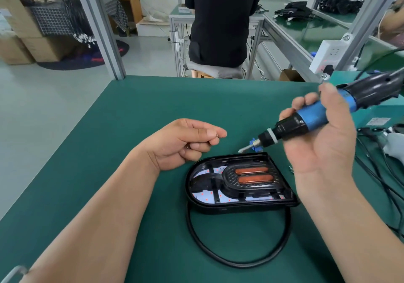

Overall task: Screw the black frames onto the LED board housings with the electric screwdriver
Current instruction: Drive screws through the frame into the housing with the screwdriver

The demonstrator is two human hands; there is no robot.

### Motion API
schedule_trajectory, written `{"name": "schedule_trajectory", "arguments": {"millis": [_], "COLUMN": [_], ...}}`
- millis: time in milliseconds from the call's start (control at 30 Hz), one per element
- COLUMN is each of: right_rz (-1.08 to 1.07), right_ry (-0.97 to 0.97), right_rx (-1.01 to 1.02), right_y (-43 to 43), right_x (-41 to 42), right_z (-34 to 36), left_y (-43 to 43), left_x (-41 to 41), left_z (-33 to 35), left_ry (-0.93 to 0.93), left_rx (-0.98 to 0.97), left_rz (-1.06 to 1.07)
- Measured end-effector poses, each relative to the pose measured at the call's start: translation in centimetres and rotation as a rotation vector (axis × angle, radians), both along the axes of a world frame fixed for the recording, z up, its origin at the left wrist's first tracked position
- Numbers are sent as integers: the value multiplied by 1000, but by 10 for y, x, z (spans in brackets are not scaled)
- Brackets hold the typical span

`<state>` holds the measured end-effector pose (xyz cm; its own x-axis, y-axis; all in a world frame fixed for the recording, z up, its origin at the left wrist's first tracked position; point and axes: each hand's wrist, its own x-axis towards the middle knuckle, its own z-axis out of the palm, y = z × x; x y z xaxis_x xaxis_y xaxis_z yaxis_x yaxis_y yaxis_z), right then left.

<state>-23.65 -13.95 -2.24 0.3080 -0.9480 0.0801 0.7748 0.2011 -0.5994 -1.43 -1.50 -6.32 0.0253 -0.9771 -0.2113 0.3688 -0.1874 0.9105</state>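
Note:
A black D-shaped LED board housing [240, 182] lies on the green table, with a black frame over its white LED board and two copper bars in the middle. My right hand [321, 142] grips a blue and black electric screwdriver [310, 121], held above the housing's far right corner with its bit [244, 148] pointing down and left. My left hand [185, 142] hovers left of the housing and pinches a small screw [217, 135] between thumb and forefinger.
A black cable [218, 258] loops from the housing toward me. Tangled cables [380, 173] and a green box [376, 112] crowd the right edge. A small blue part [254, 148] lies behind the housing. A person in black [220, 20] sits beyond the table's far edge.

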Motion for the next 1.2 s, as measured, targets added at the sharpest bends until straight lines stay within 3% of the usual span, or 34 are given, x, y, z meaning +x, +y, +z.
{"name": "schedule_trajectory", "arguments": {"millis": [533, 1200], "right_rz": [-35, -32], "right_ry": [-129, -81], "right_rx": [1, -28], "right_y": [-7, 1], "right_x": [-3, 0], "right_z": [1, 3], "left_y": [-4, -6], "left_x": [-21, -28], "left_z": [9, 12], "left_ry": [-14, -86], "left_rx": [-38, -18], "left_rz": [-102, -106]}}
